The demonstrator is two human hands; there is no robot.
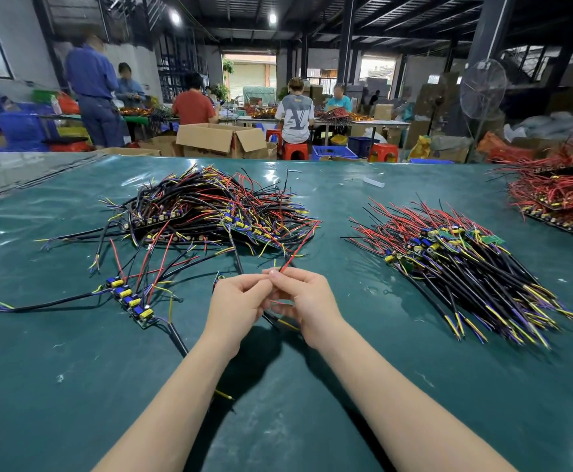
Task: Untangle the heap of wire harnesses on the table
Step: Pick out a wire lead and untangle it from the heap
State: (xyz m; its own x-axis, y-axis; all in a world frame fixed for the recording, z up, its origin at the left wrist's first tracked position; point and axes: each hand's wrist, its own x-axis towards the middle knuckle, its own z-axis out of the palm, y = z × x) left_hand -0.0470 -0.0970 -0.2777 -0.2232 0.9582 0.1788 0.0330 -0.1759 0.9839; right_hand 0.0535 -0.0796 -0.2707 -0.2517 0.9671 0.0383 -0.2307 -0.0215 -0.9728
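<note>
From the head camera, the tangled heap (210, 209) of harnesses lay ahead of you and to your left on the green table (312, 420), with one strip of boards (132, 298) and its leads drawn out nearer you on the left. An already combed pile (465, 264) lay to your right, its black cables running away from the heap toward your right. A red wire (298, 248) ran from your fingers up and slightly rightward into the near edge of the heap; I judge that line was the axis any pull would have to follow.

Both hands met just in front of the heap, roughly level with each other, neither clearly nearer. Your left hand (237, 301) was curled, its thumb and forefinger pinched against the right hand's fingertips. Your right hand (307, 299) was also curled nearly closed, gripping the red wire at its near end, and a black cable (280, 322) with a yellow lead passed under it. Whether the left also gripped the wire, I could not tell.
</note>
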